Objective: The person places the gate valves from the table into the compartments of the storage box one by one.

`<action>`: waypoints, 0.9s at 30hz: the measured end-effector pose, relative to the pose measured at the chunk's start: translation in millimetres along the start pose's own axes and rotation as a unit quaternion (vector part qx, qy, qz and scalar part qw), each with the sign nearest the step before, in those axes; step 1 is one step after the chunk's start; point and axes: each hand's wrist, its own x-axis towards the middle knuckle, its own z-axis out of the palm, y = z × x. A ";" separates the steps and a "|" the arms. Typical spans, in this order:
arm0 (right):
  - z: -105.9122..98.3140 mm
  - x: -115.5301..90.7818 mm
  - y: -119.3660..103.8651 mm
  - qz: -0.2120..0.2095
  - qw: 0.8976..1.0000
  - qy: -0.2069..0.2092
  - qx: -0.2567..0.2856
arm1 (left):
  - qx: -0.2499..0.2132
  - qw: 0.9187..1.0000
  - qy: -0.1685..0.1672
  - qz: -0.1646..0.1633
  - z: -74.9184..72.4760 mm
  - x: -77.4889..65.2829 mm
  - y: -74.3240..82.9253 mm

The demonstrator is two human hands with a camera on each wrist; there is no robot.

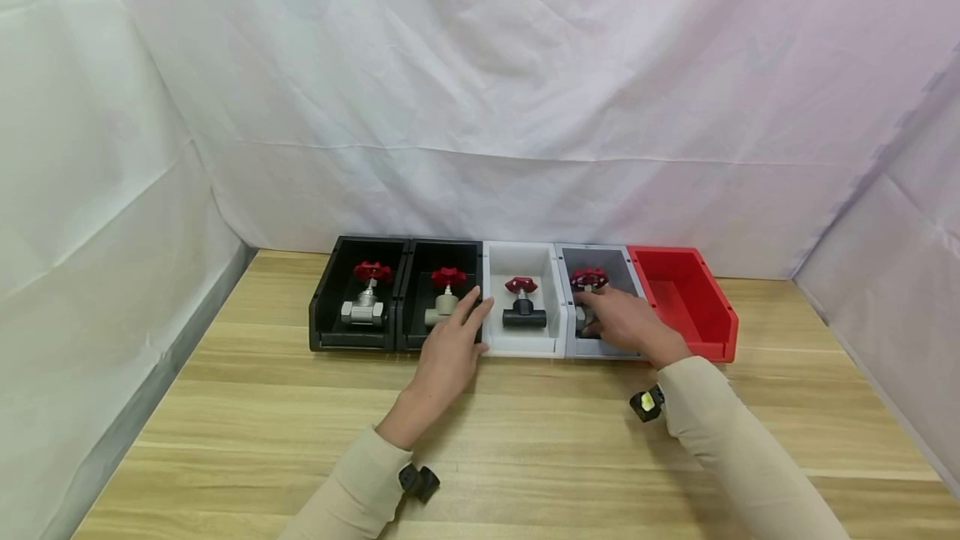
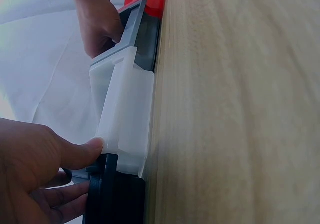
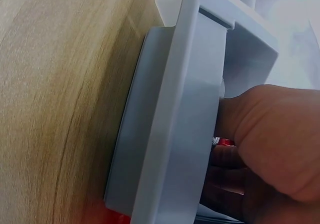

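Note:
My right hand reaches into the grey bin and grips a metal valve with a red handwheel; the hand hides part of its body. In the right wrist view, the fingers curl down behind the grey front wall. My left hand rests at the joint between the second black bin and the white bin. Its thumb lies at the front rim where these two meet, the other fingers loosely extended over the black one. Beside those fingers is a beige valve with a red handwheel.
Inside the white bin lies a black valve with a red handwheel. The leftmost black bin holds a silver valve. A red bin ends the row at right. White cloth hangs behind the wooden table.

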 end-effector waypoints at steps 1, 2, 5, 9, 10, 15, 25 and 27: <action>0.1 0.2 -0.3 0.002 1.000 -0.001 0.000 | 0.000 1.000 0.000 0.000 -0.1 0.0 0.0; 0.2 0.5 -0.5 0.003 1.000 -0.002 0.000 | -0.001 1.000 0.001 0.001 -0.1 0.1 -0.1; 0.7 0.8 -0.6 0.002 1.000 -0.004 -0.005 | -0.004 1.000 0.003 0.003 -0.4 0.0 0.1; 1.0 0.4 -0.6 0.004 1.000 -0.005 -0.015 | -0.005 1.000 0.006 0.007 -0.3 -0.3 0.1; 0.9 0.3 -0.5 0.004 1.000 -0.004 -0.017 | -0.005 1.000 0.006 0.008 -0.3 -0.2 0.2; 0.1 0.2 -0.8 0.002 1.000 -0.005 -0.018 | -0.005 1.000 0.007 0.009 -0.6 -0.3 0.3; 0.4 -0.7 -1.4 0.009 1.000 -0.006 -0.013 | -0.009 1.000 0.009 0.012 0.6 -0.6 -0.9; 0.4 -0.5 -1.7 0.011 1.000 -0.006 -0.015 | -0.010 1.000 0.010 0.012 0.9 -0.8 -1.2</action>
